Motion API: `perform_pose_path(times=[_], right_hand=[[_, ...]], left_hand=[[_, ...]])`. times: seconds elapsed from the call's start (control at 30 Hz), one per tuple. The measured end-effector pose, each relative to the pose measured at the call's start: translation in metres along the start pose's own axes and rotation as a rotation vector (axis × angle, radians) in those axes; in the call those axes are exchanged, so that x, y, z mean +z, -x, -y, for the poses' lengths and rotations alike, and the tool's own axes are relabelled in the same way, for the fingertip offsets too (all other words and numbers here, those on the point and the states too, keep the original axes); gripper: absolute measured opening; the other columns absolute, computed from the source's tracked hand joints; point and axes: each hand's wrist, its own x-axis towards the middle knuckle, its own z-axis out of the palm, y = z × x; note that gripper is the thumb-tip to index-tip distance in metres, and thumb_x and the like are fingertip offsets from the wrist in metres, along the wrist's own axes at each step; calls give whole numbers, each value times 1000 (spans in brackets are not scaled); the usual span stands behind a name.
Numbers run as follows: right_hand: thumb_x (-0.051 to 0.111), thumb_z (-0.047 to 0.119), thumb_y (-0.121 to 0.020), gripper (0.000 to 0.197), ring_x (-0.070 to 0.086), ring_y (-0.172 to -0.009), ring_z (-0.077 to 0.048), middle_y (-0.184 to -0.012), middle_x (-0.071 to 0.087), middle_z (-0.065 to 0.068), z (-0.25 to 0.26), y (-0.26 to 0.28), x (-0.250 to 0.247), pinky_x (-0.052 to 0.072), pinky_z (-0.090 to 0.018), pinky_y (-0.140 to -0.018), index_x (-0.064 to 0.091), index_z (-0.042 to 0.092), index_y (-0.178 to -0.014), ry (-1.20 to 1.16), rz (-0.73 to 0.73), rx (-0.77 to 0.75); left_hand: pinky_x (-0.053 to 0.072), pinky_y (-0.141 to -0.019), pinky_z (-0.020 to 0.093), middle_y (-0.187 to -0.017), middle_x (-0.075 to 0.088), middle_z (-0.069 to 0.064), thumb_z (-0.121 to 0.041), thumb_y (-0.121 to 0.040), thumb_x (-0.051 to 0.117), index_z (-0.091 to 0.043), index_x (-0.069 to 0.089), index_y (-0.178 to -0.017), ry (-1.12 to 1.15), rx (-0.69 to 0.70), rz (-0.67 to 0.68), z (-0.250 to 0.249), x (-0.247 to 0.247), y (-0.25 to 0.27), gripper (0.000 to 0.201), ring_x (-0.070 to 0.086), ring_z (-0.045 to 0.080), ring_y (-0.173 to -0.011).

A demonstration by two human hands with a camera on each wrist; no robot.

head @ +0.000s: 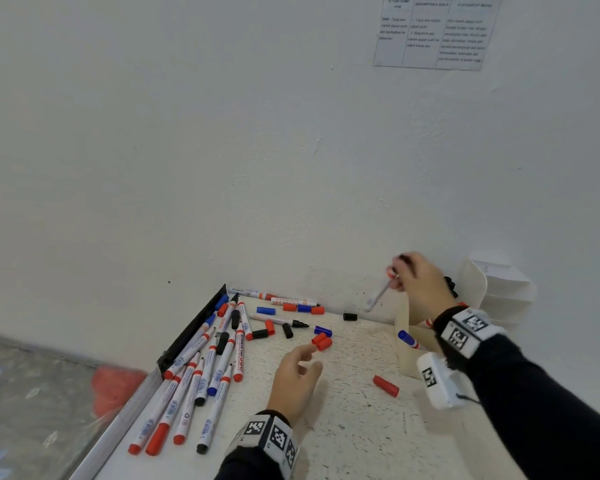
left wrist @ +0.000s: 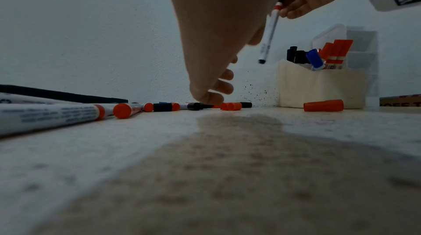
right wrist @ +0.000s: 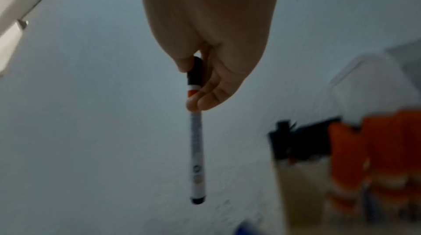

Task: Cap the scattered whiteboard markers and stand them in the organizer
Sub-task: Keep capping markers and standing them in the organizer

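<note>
My right hand (head: 400,271) pinches a white marker (head: 380,296) by its black-capped end. The marker (right wrist: 196,149) hangs tip-end down in the air, left of the cream organizer (left wrist: 318,87). The organizer (head: 405,355) holds several capped markers: red, blue and black. My left hand (head: 309,356) hovers low over the table with loosely curled fingers (left wrist: 218,87), holding nothing, just short of two red caps (head: 322,341). An uncapped black marker (head: 281,321) lies beyond it. Several markers (head: 201,375) lie scattered at the table's left.
Loose caps lie about: one red (head: 386,386) near the organizer, one blue (head: 323,330), one black (head: 350,316) by the wall. A black strip (head: 191,327) lines the table's left edge. A white drawer unit (head: 499,289) stands behind the organizer. The wall is close behind.
</note>
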Motion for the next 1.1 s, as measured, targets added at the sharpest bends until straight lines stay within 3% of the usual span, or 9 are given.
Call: perform_pose_path(times=[0.07,0.17,0.3,0.4,0.57,0.77,0.87,0.93,1.1], right_hand=[[41,20,-97,22,61,-77,-21,-97,61,-10,-6,-16,-26,49,-18,-65,52,7,-111,104,-143,1],[40,19,-97,23,62,-93,-32,-103,62,-18,-19,-31,-52,51,-39,-84,52,4,-111,177,-290,16],[39,16,-97,24,58,-97,-35,-103,59,-22,-32,-34,-58,46,-41,-87,52,2,-113,267,-298,23],[39,18,-97,22,61,-93,-36,-101,62,-21,-39,-33,-52,49,-44,-86,52,6,-111,282,-287,7],[40,20,-97,20,62,-90,-37,-98,64,-18,-45,-34,-46,50,-49,-84,52,10,-109,316,-319,-25],[40,15,-98,30,55,-100,-34,-109,61,-20,-35,-28,-37,39,-34,-83,51,2,-122,427,-264,2],[42,15,-97,27,52,-74,-27,-91,61,-19,-37,-26,-33,38,-30,-68,46,5,-122,384,-257,5],[43,13,-96,23,51,-71,-27,-93,62,-23,-46,-28,-30,37,-30,-66,46,4,-117,372,-229,41],[46,11,-95,30,53,-109,-36,-120,58,-23,-65,-35,-22,40,-35,-92,51,0,-122,539,-34,197]], left_hand=[[43,-99,27,-122,52,-8,-17,-92,51,-27,51,-118,-232,-8,-132,3,-3,-1,28,50,6,-112],[22,-112,42,-139,35,-2,-23,-90,48,-32,43,-123,-664,-199,-365,2,-10,2,35,32,15,-131],[1,-113,56,-153,-10,18,-26,-84,47,-25,21,-139,-776,-524,-317,-2,-9,5,60,-13,38,-141],[7,-112,58,-155,-7,16,-39,-85,44,-26,13,-144,-839,-660,-262,-3,-10,3,67,-7,40,-141],[30,-106,46,-147,20,9,-25,-86,46,-27,28,-134,-852,-497,-299,2,-10,1,51,24,26,-135],[30,-106,47,-145,22,11,-22,-85,53,-27,29,-132,-915,-471,-279,0,-12,5,52,24,27,-133],[34,-105,42,-143,23,12,-19,-87,53,-26,31,-130,-915,-442,-276,0,-11,7,49,28,28,-131],[38,-104,35,-140,26,11,-15,-88,53,-26,36,-126,-889,-363,-302,2,-11,6,43,31,25,-127],[30,-106,39,-142,26,8,-15,-89,51,-29,36,-127,-931,-356,-323,5,-12,5,43,27,24,-131]])
